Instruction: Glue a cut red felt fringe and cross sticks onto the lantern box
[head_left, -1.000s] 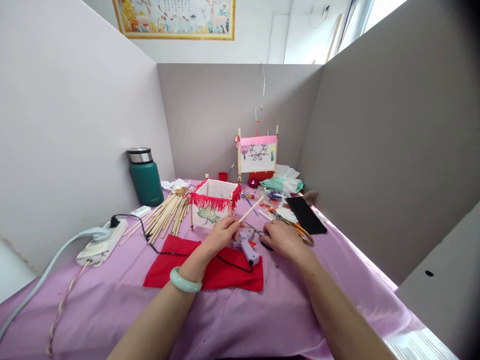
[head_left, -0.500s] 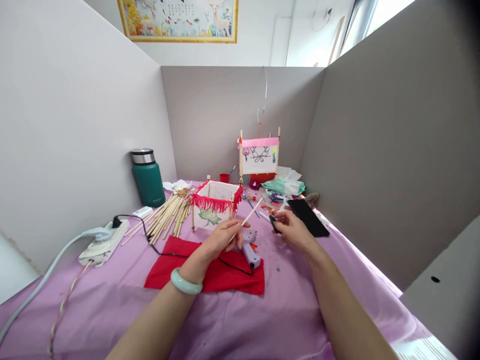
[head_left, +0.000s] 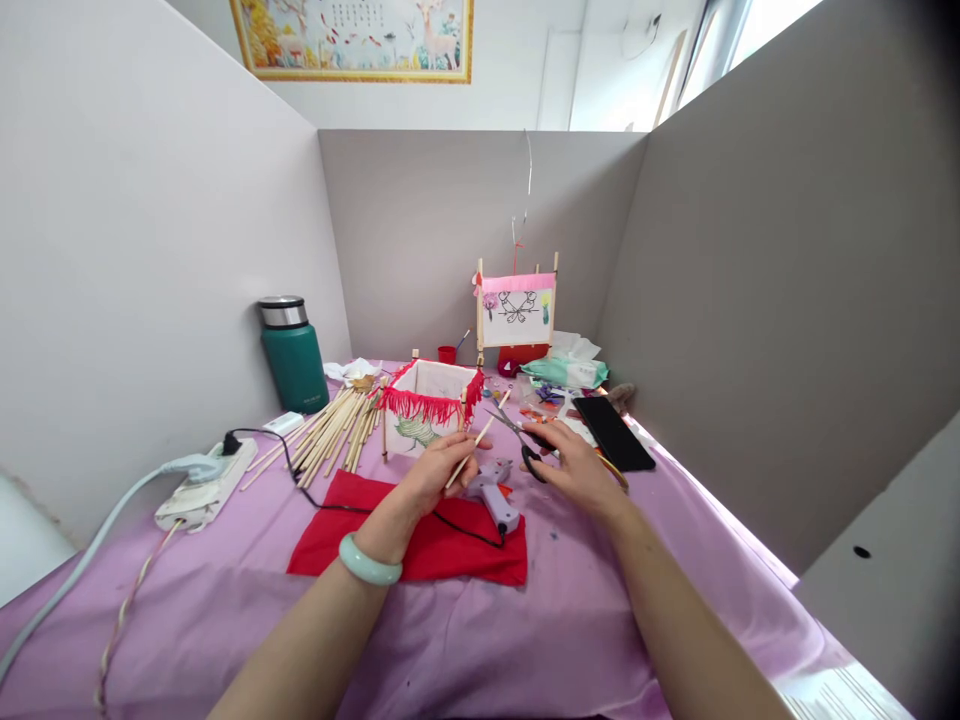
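Note:
A thin wooden stick [head_left: 486, 430] slants up and to the right, pinched in the fingers of my left hand [head_left: 439, 472]. My right hand [head_left: 576, 468] is closed on a pair of black-handled scissors [head_left: 531, 460]. Their blades are parted and point left, close by the stick's upper end; whether they touch it I cannot tell. Under my left hand lies a lilac hot glue gun [head_left: 495, 503], partly covered by my fingers. Just behind that hand stands a white paper lantern frame [head_left: 420, 432] with red fringe and a green leaf drawing.
Loose sticks [head_left: 334, 435] lie to the left, near a green flask [head_left: 291, 355] and a power strip [head_left: 202, 490] with cords. A red cloth [head_left: 337, 540] is under the glue gun. A black phone [head_left: 615, 433] lies right; a second lantern [head_left: 517, 312] hangs behind.
My right hand has turned the scissors so the parted blades show and brought them left toward the stick. The stick has shifted slightly down and left with my left hand.

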